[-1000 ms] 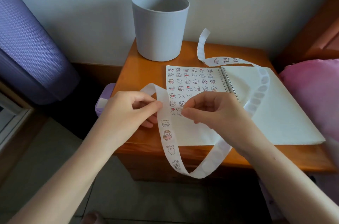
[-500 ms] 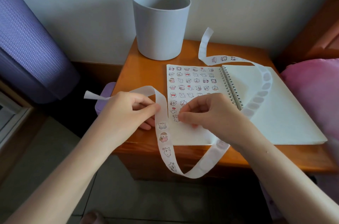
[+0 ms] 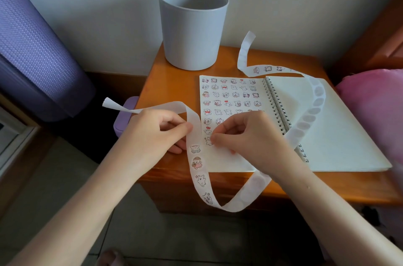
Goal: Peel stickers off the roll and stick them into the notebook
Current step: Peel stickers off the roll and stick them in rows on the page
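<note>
A spiral notebook (image 3: 340, 135) lies open on a wooden bedside table (image 3: 174, 78); its left page carries several rows of small cartoon stickers (image 3: 231, 95). A long white sticker strip (image 3: 197, 165) loops from my left hand down over the table's front edge, up under my right wrist and across the right page. My left hand (image 3: 157, 132) pinches the strip at the page's left edge. My right hand (image 3: 246, 135) presses its fingertips onto a sticker low on the left page, just right of the strip.
A grey plastic bin (image 3: 192, 26) stands at the table's back left. A purple box (image 3: 124, 117) sits beside the table's left side, a purple rolled mat (image 3: 37, 52) further left. Pink bedding (image 3: 375, 108) lies to the right. Tiled floor below.
My right hand moved down from the strip onto the left page with a sticker. My left hand pulled the strip left, so its loose end now sticks out past my knuckles.
</note>
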A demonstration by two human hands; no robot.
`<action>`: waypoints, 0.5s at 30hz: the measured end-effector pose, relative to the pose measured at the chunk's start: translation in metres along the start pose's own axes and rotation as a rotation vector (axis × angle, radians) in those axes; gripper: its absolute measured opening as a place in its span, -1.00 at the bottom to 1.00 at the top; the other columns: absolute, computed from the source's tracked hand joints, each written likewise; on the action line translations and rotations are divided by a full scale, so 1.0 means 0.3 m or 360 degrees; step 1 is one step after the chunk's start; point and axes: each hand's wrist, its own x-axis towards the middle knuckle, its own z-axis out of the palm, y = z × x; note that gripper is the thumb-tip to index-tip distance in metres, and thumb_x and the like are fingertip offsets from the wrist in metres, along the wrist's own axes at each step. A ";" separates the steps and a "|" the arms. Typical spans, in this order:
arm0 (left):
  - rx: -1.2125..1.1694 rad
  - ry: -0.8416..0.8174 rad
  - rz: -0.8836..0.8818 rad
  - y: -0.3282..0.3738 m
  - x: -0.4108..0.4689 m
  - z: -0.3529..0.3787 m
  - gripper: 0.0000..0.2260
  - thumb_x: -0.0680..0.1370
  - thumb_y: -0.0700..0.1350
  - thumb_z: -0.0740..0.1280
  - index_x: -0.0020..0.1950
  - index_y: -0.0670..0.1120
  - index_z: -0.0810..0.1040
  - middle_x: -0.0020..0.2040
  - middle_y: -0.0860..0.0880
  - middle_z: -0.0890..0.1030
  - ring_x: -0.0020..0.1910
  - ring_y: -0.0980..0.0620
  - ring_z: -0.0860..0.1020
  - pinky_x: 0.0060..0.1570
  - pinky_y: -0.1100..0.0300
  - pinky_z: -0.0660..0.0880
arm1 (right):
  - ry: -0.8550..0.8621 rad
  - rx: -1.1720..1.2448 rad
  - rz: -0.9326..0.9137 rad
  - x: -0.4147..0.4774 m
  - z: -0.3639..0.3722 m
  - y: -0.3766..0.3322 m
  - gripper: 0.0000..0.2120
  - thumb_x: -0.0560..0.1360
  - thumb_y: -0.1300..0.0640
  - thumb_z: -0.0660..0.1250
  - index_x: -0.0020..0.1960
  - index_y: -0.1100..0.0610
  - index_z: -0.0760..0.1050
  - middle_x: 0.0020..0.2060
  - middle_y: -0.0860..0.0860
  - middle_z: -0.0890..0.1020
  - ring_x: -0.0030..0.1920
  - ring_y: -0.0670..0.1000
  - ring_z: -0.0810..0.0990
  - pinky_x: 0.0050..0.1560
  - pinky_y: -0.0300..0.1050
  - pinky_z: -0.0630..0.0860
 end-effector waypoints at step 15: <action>0.0005 0.0015 -0.0009 -0.002 0.003 0.005 -0.85 0.52 -0.11 0.33 0.02 -0.13 0.61 -0.16 0.00 0.66 -0.20 0.18 0.62 -0.29 0.38 0.56 | 0.0109 -0.0254 -0.0108 -0.013 0.030 0.011 -0.94 0.41 0.12 0.43 -0.23 0.01 0.59 -0.36 -0.14 0.59 -0.38 -0.21 0.50 -0.35 -0.40 0.39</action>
